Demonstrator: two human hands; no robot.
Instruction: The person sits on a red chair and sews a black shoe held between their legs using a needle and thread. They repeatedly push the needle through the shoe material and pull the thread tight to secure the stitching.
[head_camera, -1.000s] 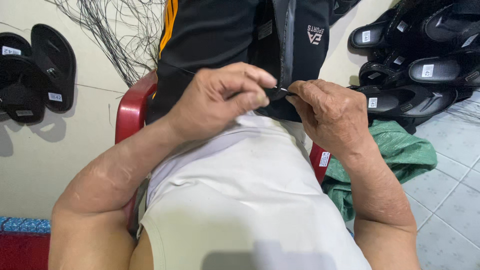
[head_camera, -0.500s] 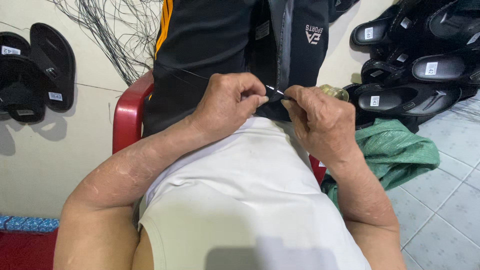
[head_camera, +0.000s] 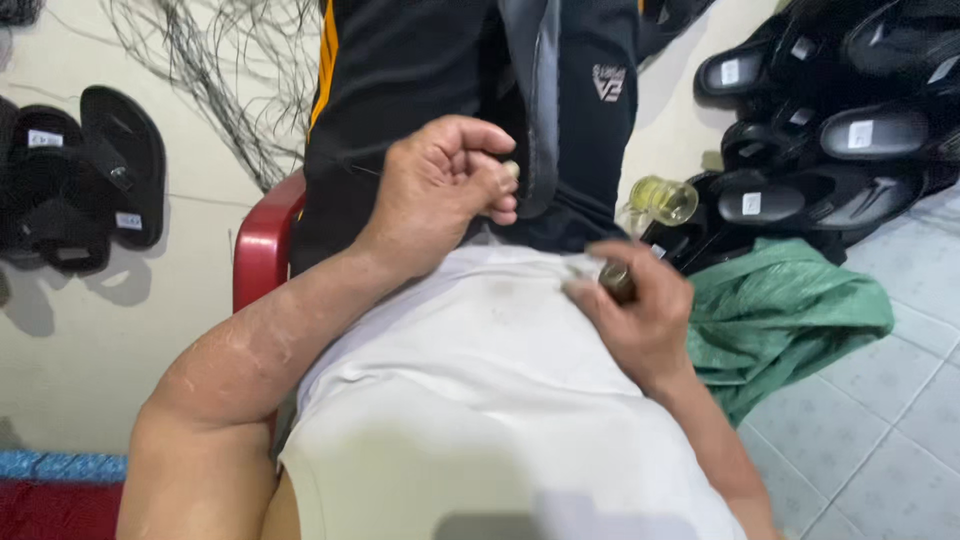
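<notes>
Head view, looking down the person's own white-shirted front: the left hand is raised and curled, fingertips pinched against the edge of a black fabric garment with an orange side stripe that hangs over a red plastic chair back. What exactly sits between those fingertips is too small to tell; it may be a fine thread or only the cloth. The right hand rests low on the shirt, closed around a small dark cylindrical object with a brownish end, held between thumb and first fingers.

By the look of it, the garment is light, limp cloth that will sag and slide unless pinched close to the working spot, so a grip near its hem or seam suits it best. The small cylinder seems rigid and light but smooth, apt to roll, and is best held across its middle.

A clear yellowish glass bottle, black rubber sandals and a green crumpled cloth lie to the right.
</notes>
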